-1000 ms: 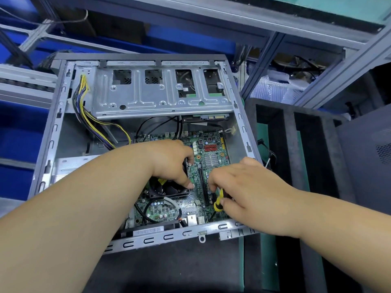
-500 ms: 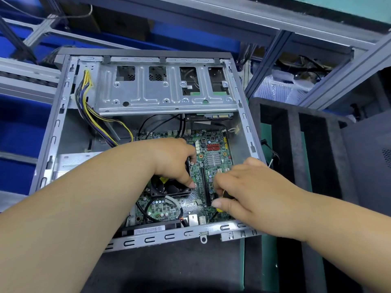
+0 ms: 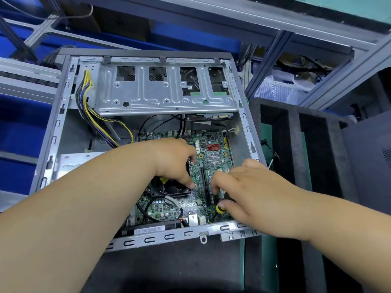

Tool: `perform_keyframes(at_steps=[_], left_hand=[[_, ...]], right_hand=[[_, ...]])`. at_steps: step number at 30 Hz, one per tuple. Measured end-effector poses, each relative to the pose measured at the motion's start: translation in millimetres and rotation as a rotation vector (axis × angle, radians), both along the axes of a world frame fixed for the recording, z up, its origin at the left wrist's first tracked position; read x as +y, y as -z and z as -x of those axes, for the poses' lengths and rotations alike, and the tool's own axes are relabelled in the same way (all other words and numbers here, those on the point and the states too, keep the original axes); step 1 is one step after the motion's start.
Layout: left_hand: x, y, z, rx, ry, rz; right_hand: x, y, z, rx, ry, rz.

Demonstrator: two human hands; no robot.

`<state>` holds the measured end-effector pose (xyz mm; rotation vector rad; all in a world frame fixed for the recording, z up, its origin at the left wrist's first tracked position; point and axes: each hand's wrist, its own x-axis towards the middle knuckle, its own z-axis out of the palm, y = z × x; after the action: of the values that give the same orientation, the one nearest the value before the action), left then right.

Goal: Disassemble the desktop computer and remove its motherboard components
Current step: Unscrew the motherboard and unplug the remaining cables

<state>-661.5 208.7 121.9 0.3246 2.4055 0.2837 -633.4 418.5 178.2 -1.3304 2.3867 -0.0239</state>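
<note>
The left hand (image 3: pixel 173 163) covers most of the black fan (image 3: pixel 169 190) on the green board (image 3: pixel 213 157), the right hand (image 3: pixel 249 191) hides all but the yellow-and-black end of a tool (image 3: pixel 222 207), and both forearms run off the bottom edge.

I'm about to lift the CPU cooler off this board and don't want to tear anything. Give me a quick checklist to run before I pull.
1. Left hand grips the cooler fan: ok.
2. Right hand holds the screwdriver: ok.
3. Cooler screws all released: cannot tell, hands hide them.
4. Fan cable unplugged: cannot tell.
5. Black cable loops beside the fan: not ok.
6. Yellow power wires away from the cooler: ok.
</note>
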Motion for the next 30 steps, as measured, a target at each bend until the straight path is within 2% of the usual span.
perform_keyframes(at_steps=[3,9,14,20,25,30], left_hand=[[3.6,1.5,-1.3,0.001,-0.024,0.020],[4.6,0.4,-1.4,0.003,0.001,0.050],[3.4,0.1,-2.2,-0.003,0.001,0.041],[3.4,-0.2,-1.8,-0.015,0.016,0.049],[4.2,-0.4,-1.4,-0.014,0.018,0.051],[3.6,0.9,-1.0,-0.024,0.007,0.039]], right_hand=[[2.9,-2.2,2.6,-0.057,-0.022,0.002],[0.9,-1.8,1.0,0.032,-0.036,-0.038],[3.0,-1.9,1.7,-0.063,0.019,0.014],[1.2,1.2,-0.8,0.045,0.002,-0.032],[2.8,-2.6,2.9,-0.076,0.036,0.046],[1.3,-0.3,0.6,0.008,0.023,-0.012]])
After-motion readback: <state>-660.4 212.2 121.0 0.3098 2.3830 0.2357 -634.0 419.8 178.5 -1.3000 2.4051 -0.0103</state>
